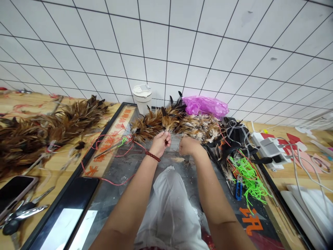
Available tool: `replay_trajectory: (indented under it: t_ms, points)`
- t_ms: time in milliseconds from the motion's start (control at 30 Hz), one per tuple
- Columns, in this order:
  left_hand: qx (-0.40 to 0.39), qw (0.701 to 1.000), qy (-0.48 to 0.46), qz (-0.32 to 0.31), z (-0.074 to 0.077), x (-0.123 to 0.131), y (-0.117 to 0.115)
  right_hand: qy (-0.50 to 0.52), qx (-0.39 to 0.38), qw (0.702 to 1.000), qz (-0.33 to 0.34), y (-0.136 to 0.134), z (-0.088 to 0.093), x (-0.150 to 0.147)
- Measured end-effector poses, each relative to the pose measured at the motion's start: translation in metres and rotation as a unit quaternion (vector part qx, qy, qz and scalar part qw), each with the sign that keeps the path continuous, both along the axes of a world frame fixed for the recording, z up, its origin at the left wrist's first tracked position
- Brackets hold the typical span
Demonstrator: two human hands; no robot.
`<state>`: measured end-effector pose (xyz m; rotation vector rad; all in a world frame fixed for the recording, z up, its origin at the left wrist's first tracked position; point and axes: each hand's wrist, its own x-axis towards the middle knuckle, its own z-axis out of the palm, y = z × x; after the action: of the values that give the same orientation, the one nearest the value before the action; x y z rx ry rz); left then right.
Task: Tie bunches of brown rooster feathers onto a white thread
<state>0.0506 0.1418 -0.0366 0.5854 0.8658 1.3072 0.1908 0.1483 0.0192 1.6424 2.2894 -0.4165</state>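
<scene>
My left hand (161,141), with a dark red bead bracelet on its wrist, pinches a small bunch of feathers (168,122), golden brown with a dark tip. Just to its right, my right hand (188,146) is closed with the fingers curled under; what it holds, if anything, is hidden. Behind both hands lie a strand of brown and black feathers (145,125) and a heap of loose, paler feathers (201,125). Red string (114,180) trails across the dark tabletop (122,170) on the left.
Left: a feather garland (75,119), a phone (70,208), another phone (17,192) and keys (27,211). At the back: a white lidded cup (142,99) and a pink plastic bag (205,106). Right: green strings (251,177), blue-handled snips (238,189) and a white power strip (270,149).
</scene>
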Motion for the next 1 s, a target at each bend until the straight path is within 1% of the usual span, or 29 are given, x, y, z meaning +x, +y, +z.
replay_trajectory:
  t_ms: [67,100,133,167,200,233,267,300,333,367,400,433,567,633,667,700,767,833,933,1000]
  points:
    - [-0.004,1.000,-0.001,0.001,0.001,0.000,0.000,0.030,-0.012,0.999,0.024,0.002,-0.005,0.003]
    - [-0.006,1.000,-0.003,0.001,0.001,0.000,0.000,0.067,-0.023,0.997,0.033,0.005,-0.009,0.005]
    - [-0.007,1.000,-0.006,0.002,0.001,0.000,0.000,0.127,-0.036,0.991,0.034,0.008,-0.013,0.007]
    - [-0.008,1.000,-0.008,0.004,0.002,0.000,0.000,0.213,-0.046,0.976,0.024,0.012,-0.017,0.009]
    - [-0.010,1.000,-0.008,0.006,0.002,0.000,0.000,0.315,-0.051,0.948,0.002,0.015,-0.021,0.009]
    - [-0.013,1.000,-0.006,0.008,0.002,0.000,0.000,0.420,-0.052,0.906,-0.030,0.019,-0.025,0.009]
    - [-0.017,1.000,-0.002,0.010,0.002,0.000,0.000,0.512,-0.050,0.854,-0.070,0.022,-0.028,0.008]
    - [-0.023,1.000,0.002,0.012,0.002,0.000,0.000,0.584,-0.048,0.803,-0.109,0.024,-0.031,0.006]
    - [-0.029,0.999,0.007,0.015,0.002,0.000,0.000,0.632,-0.051,0.760,-0.143,0.025,-0.033,0.002]
    - [-0.032,0.999,0.010,0.016,0.002,0.001,0.000,0.662,-0.058,0.729,-0.167,0.026,-0.035,-0.001]
    - [-0.034,0.999,0.011,0.017,0.002,0.001,-0.001,0.679,-0.065,0.708,-0.182,0.026,-0.037,-0.005]
    - [-0.033,0.999,0.012,0.017,0.003,0.001,-0.001,0.689,-0.070,0.695,-0.192,0.025,-0.039,-0.009]
    - [-0.031,0.999,0.012,0.007,0.003,0.001,-0.001,0.723,-0.078,0.653,-0.212,0.022,-0.044,-0.018]
    - [-0.030,1.000,0.008,0.005,0.003,0.001,-0.001,0.743,-0.098,0.626,-0.215,0.021,-0.045,-0.020]
    - [-0.029,1.000,0.006,0.006,0.003,0.001,-0.001,0.747,-0.108,0.619,-0.216,0.021,-0.046,-0.021]
    - [-0.028,1.000,0.003,0.007,0.002,0.001,0.000,0.748,-0.114,0.617,-0.216,0.020,-0.046,-0.022]
    - [-0.027,1.000,0.001,0.007,0.002,0.001,0.000,0.743,-0.115,0.624,-0.212,0.020,-0.048,-0.024]
    - [-0.025,1.000,0.002,0.004,0.002,0.001,0.000,0.741,-0.097,0.633,-0.204,0.019,-0.049,-0.026]
    - [-0.015,1.000,0.006,-0.004,0.002,0.001,-0.001,0.746,-0.059,0.636,-0.189,0.017,-0.050,-0.030]
    - [-0.006,1.000,0.013,-0.013,0.002,0.001,-0.001,0.743,-0.047,0.641,-0.186,0.016,-0.050,-0.032]
